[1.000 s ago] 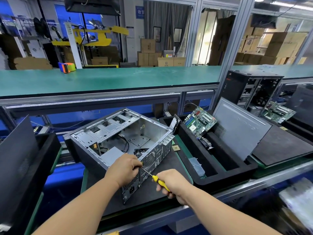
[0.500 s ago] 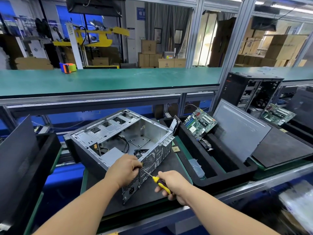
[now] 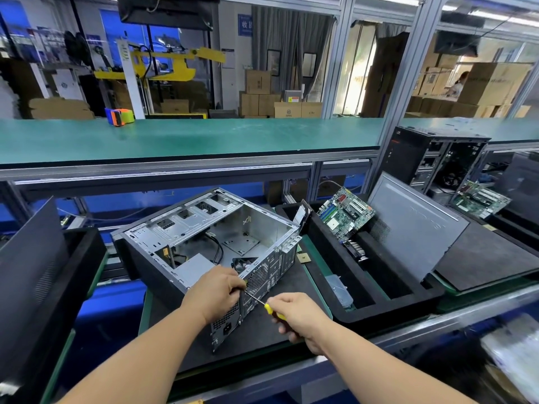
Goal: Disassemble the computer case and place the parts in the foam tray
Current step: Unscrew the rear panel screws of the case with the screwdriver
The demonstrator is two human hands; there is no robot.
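Item: open grey sheet-steel computer case (image 3: pixel 210 246), mat centre; probably rigid, heavy, sharp-edged. Left hand (image 3: pixel 214 293) clasps rear corner; right hand (image 3: pixel 297 316) clenches yellow-handled screwdriver (image 3: pixel 269 309).

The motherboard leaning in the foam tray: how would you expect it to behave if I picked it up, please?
The motherboard looks thin and flat, so probably light and fairly stiff. Its face is crowded with slots and chips, so likely fragile; edges seem safest. It leans tilted in the foam tray, so a nudge might tip it.

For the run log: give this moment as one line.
left hand steadies case rear | right hand holds screwdriver | tip at rear panel | motherboard in tray
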